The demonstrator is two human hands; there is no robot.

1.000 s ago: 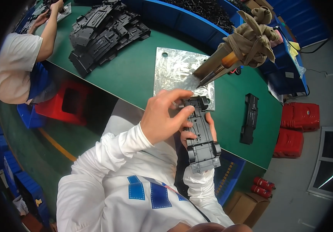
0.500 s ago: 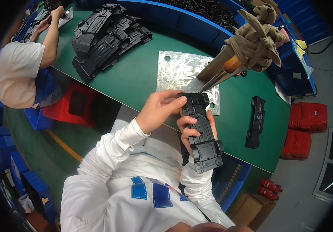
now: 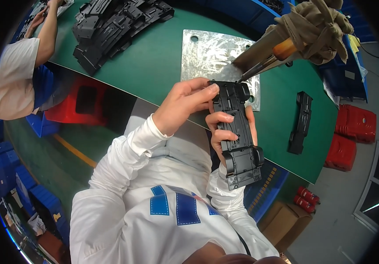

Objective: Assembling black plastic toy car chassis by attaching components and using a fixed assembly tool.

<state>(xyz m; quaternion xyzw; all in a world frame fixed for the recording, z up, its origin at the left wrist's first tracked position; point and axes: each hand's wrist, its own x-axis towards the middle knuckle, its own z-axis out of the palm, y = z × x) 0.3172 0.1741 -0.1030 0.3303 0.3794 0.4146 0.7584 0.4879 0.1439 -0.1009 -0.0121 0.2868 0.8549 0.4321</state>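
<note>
A long black plastic part [image 3: 238,116], like a toy car chassis with wheel-arch bumps, is held tilted over the near table edge. My right hand [image 3: 220,136] wraps around its middle from beneath, two fingertips lying over its left side. At its far left corner my left hand [image 3: 178,103] pinches the part between thumb and fingers. Just beyond the far end is the tip of a slim metal tool with an orange handle [image 3: 284,49]; whether it touches the part, I cannot tell. A scratched metal plate [image 3: 202,57] lies under that tip.
Brown cloth [image 3: 317,35] is tied around the bracket holding the tool. Similar black parts form a pile [image 3: 110,35] at far left on the green table [image 3: 154,66]; another black part [image 3: 301,123] lies right. A co-worker [image 3: 15,81] sits at left near a red stool [image 3: 75,105].
The view has shifted, so the table and its things appear higher. Both hands keep hold of the black part, its far end still by the tool tip.
</note>
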